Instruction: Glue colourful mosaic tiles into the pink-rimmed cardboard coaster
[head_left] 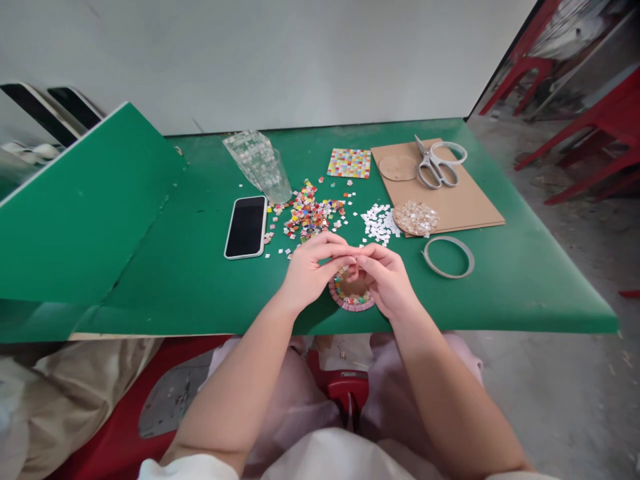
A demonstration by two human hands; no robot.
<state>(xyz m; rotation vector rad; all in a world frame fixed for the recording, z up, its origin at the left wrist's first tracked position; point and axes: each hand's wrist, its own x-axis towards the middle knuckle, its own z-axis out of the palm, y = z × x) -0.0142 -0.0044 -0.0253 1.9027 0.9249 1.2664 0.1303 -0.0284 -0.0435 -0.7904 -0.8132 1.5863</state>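
Both my hands meet over a small round mosaic disc (351, 298) lying near the front edge of the green table (500, 280). The disc has a pink tile rim and coloured tiles inside. My left hand (313, 267) curls its fingers toward my right hand (385, 277), and the fingertips of both pinch together above the disc. What they pinch is too small to make out. A heap of loose coloured tiles (310, 213) lies just beyond my hands, with a pile of white tiles (379, 223) to its right.
A phone (246, 227) lies left of the tiles, beside a clear plastic bag (260, 163). A finished tile square (350, 163), cardboard sheet (465, 200) with scissors (437, 163), a pale tiled disc (416, 218) and a tape ring (449, 257) sit right. A green board (85, 207) leans left.
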